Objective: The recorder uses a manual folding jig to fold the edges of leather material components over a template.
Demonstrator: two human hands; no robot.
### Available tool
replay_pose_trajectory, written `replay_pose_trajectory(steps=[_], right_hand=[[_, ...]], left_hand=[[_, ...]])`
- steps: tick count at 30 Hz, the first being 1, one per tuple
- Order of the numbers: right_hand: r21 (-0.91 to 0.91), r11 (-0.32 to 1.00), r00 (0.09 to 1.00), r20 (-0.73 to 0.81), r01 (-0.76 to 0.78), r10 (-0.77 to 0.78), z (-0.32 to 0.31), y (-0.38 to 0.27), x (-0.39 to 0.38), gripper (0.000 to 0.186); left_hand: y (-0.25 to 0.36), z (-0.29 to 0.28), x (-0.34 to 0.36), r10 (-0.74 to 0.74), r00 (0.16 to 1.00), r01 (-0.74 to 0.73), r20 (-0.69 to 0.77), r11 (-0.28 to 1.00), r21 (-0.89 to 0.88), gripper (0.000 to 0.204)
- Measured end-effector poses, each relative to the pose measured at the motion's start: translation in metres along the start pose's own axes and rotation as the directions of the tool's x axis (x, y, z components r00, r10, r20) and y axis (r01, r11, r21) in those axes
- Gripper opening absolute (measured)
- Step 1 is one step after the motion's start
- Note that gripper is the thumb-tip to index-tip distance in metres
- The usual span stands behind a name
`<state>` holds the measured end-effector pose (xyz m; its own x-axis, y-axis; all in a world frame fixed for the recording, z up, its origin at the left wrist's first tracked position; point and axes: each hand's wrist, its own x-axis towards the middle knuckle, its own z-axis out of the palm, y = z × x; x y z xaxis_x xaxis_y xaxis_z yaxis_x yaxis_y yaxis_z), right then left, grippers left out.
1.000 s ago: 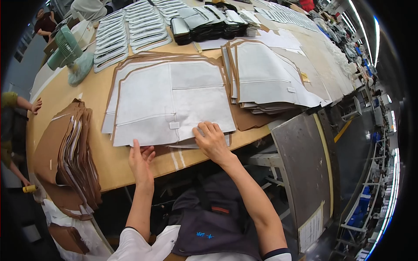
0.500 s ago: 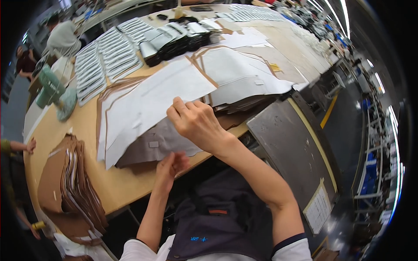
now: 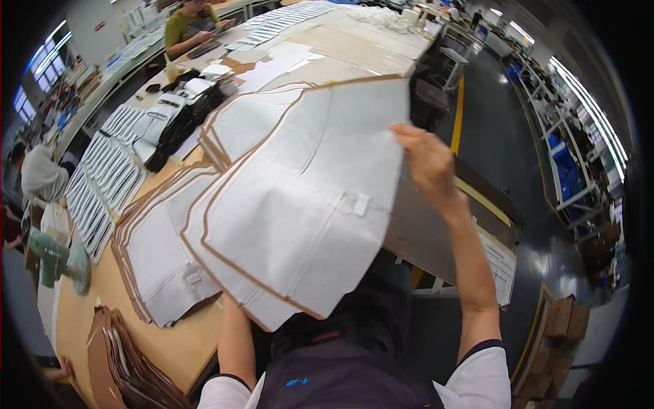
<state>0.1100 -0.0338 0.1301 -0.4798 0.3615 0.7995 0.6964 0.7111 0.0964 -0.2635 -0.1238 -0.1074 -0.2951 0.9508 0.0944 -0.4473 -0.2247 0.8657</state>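
My right hand (image 3: 430, 162) pinches the right edge of a large white panel with brown borders (image 3: 272, 225), which looks like a cut leather or fabric piece. The panel is lifted and tilted, with a curved seam and a small pale tab (image 3: 360, 204) on its face. A second, similar panel shows just beneath it along the lower left. My left forearm reaches up under the panels' lower edge, so that hand is hidden. Left of them lies a stack of like panels (image 3: 153, 262) on the table, and another stack (image 3: 252, 116) sits behind.
Brown folded pieces (image 3: 126, 361) are piled at the table's near left. A green fan-like device (image 3: 51, 255), rows of pale strips (image 3: 109, 170) and black-and-white bundles (image 3: 180, 112) stand farther off. A dark board (image 3: 426, 249) is at right. A co-worker (image 3: 194, 27) sits at the far side.
My right hand has moved right and up, and now holds the panel raised over the table edge. The left hand, visible before, is now behind the panels. The view has turned right.
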Motion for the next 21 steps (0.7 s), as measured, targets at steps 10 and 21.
replay_pose_trajectory(steps=[10,21], right_hand=[[-0.284,0.836,0.799,0.268,-0.469,0.539,-0.11,-0.018,-0.15,0.054],[-0.228,0.889,0.87,0.213,-0.398,0.444,-0.03,-0.17,-0.129,0.041]], left_hand=[[0.019,0.114,-0.041,-0.397,0.782,0.615,0.481,0.362,-0.701,0.052],[0.05,0.155,-0.047,-0.456,0.69,0.713,0.562,0.562,-0.42,0.048]])
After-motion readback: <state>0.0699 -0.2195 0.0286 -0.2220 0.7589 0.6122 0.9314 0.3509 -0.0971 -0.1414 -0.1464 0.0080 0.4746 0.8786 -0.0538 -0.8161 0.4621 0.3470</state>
